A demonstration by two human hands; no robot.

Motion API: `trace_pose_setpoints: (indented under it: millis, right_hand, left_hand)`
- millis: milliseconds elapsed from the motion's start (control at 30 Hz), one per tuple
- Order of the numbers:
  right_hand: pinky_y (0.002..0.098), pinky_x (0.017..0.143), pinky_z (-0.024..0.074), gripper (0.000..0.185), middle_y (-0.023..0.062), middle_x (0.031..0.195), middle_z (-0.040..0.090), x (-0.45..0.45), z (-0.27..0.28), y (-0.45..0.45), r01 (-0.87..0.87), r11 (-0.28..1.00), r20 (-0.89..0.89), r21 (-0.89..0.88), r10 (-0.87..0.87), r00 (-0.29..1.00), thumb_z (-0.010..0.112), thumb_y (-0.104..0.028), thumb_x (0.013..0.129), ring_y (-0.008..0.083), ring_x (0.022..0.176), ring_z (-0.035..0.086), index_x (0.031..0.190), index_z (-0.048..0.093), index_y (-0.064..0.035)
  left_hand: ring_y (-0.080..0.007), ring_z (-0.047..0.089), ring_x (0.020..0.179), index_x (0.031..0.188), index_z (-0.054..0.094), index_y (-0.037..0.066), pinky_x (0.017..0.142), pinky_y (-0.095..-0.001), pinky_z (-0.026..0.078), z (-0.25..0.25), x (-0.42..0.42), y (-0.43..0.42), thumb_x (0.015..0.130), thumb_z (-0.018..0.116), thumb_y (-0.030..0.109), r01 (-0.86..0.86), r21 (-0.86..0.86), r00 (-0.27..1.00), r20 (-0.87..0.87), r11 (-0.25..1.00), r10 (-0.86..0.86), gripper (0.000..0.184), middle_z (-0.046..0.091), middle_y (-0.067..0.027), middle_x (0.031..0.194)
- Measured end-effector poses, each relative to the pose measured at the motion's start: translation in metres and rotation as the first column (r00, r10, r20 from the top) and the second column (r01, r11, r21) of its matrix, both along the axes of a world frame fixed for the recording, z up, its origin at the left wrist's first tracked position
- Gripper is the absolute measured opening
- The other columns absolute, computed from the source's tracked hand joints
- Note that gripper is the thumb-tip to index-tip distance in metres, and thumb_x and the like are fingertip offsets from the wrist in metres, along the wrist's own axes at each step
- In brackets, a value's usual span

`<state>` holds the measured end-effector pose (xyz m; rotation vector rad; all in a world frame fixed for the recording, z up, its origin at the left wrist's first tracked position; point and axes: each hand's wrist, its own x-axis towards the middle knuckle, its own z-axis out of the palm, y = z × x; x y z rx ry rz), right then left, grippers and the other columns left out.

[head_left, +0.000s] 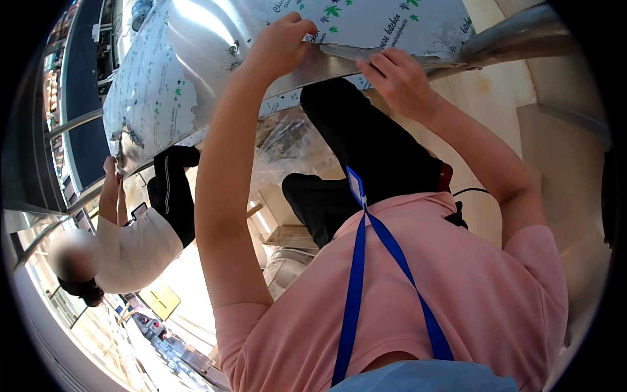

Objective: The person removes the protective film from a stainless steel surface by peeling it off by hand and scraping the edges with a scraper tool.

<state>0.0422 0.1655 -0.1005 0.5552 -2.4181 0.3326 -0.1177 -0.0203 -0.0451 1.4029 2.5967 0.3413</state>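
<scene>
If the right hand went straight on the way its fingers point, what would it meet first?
Likely the film-covered panel near its edge; the right hand seems to touch it there, though depth is unclear.

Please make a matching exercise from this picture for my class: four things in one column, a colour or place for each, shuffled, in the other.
1. Lanyard
2. Wearer's shirt
3. Plastic film
4. Wearer's left hand and right hand

A. Near the panel's metal edge, bare
B. Pink
C. Printed with green leaves
D. Blue

Pairs: 1-D, 2-B, 3-C, 4-A
</scene>
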Motion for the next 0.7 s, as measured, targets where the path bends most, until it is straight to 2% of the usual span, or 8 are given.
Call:
trace_pose_setpoints:
  millis: [133,233,333,433,533,633,700]
  right_hand:
    - [0.0309,0.075,0.0488,0.021,0.0041,0.084,0.056,-0.001,0.001,0.002,-0.010,1.000,0.009,0.012,0.010,1.000,0.060,-0.011,0.076,0.0191,0.084,0.057,0.095,0.064,-0.0033]
    - [0.0308,0.074,0.0486,0.022,0.0039,0.084,0.056,0.000,0.001,0.002,-0.013,1.000,0.017,0.007,0.013,1.000,0.059,-0.011,0.076,0.0189,0.084,0.057,0.096,0.064,-0.0033]
    - [0.0307,0.074,0.0484,0.022,0.0038,0.084,0.056,0.000,0.001,0.004,-0.019,1.000,0.013,0.013,0.018,1.000,0.059,-0.012,0.077,0.0189,0.085,0.056,0.097,0.064,-0.0031]
    - [0.0308,0.074,0.0484,0.022,0.0037,0.085,0.055,0.000,-0.001,0.004,-0.022,1.000,0.011,0.011,0.022,1.000,0.060,-0.011,0.076,0.0189,0.085,0.056,0.097,0.064,-0.0028]
    - [0.0311,0.074,0.0485,0.023,0.0038,0.085,0.055,0.001,-0.002,0.005,-0.025,1.000,0.012,0.005,0.025,1.000,0.060,-0.011,0.076,0.0190,0.085,0.056,0.097,0.064,-0.0025]
    - [0.0318,0.071,0.0493,0.030,0.0062,0.088,0.055,0.001,-0.004,0.005,-0.038,0.999,0.022,-0.016,0.038,0.999,0.059,-0.007,0.073,0.0218,0.084,0.055,0.102,0.065,-0.0014]
    - [0.0320,0.070,0.0497,0.034,0.0073,0.089,0.055,0.001,-0.005,0.005,-0.049,0.998,0.025,-0.026,0.050,0.998,0.059,-0.006,0.071,0.0232,0.084,0.055,0.105,0.065,-0.0008]
  left_hand:
    - [-0.0296,0.061,0.086,0.094,0.062,0.006,0.074,-0.0390,0.049,-0.007,-0.006,0.000,0.079,0.058,0.003,0.136,0.009,0.990,-0.050,0.991,-0.135,0.016,0.059,-0.0091,0.091]
    - [-0.0302,0.060,0.085,0.091,0.061,0.006,0.072,-0.0393,0.049,-0.007,-0.012,0.001,0.079,0.056,0.001,0.233,-0.084,0.966,-0.095,0.969,-0.240,0.013,0.059,-0.0088,0.090]
    - [-0.0303,0.060,0.093,0.092,0.060,0.005,0.077,-0.0413,0.050,-0.006,-0.014,0.003,0.080,0.056,0.010,0.267,-0.126,0.943,-0.173,0.956,-0.286,0.013,0.059,-0.0100,0.092]
    - [-0.0323,0.060,0.092,0.093,0.059,0.003,0.077,-0.0431,0.048,-0.012,-0.013,0.001,0.085,0.054,0.012,0.217,-0.018,0.967,-0.130,0.976,-0.218,0.013,0.060,-0.0111,0.095]
    - [-0.0347,0.059,0.090,0.093,0.058,0.002,0.075,-0.0445,0.047,-0.016,0.001,-0.001,0.090,0.051,0.017,-0.157,0.264,0.986,-0.009,0.952,0.165,0.017,0.061,-0.0121,0.097]
    - [-0.0361,0.060,0.088,0.093,0.062,0.002,0.075,-0.0449,0.046,-0.014,-0.004,-0.008,0.092,0.050,0.029,-0.306,0.199,0.952,0.034,0.931,0.305,0.029,0.064,-0.0145,0.095]
    - [-0.0359,0.062,0.086,0.090,0.066,0.003,0.075,-0.0446,0.047,-0.011,0.000,-0.003,0.088,0.052,0.037,-0.391,-0.020,0.906,0.170,0.920,0.388,0.036,0.066,-0.0159,0.089]
